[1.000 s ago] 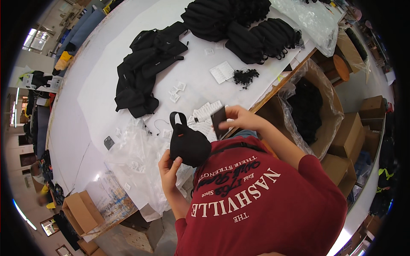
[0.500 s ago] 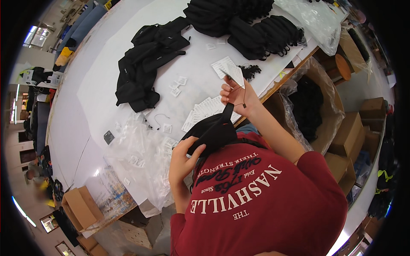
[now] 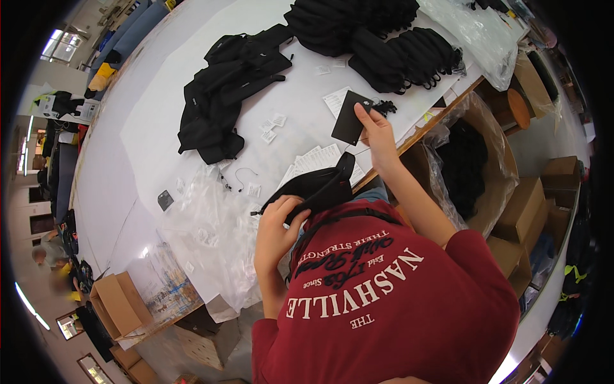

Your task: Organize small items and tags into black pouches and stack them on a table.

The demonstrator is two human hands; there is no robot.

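Observation:
My left hand (image 3: 279, 225) grips the near-left edge of a black fabric pouch (image 3: 325, 191), thumb and fingers on opposite sides of its rim. The pouch is tilted against my front, and a strap loop sticks up at its far end. Above it, my right hand (image 3: 378, 133) pinches a black hang tag (image 3: 348, 120) by one corner, dark face showing. A thin cord appears to hang below the tag. Beyond the pouch, white printed cards (image 3: 314, 161) lie fanned out; another white card (image 3: 335, 98) is partly hidden behind the tag.
Black pouches lie in a loose heap (image 3: 224, 96) and a neater stack (image 3: 377, 51) on the white table (image 3: 141, 141). Clear plastic bags (image 3: 208, 237) crumple at left. Black cords (image 3: 385, 107) bunch near the right edge. A lined carton (image 3: 502, 185) stands beside the table.
My right hand has turned the hang tag over from its white side to its black face and raised it slightly. The pouch stays in my left hand, its opening tilted differently.

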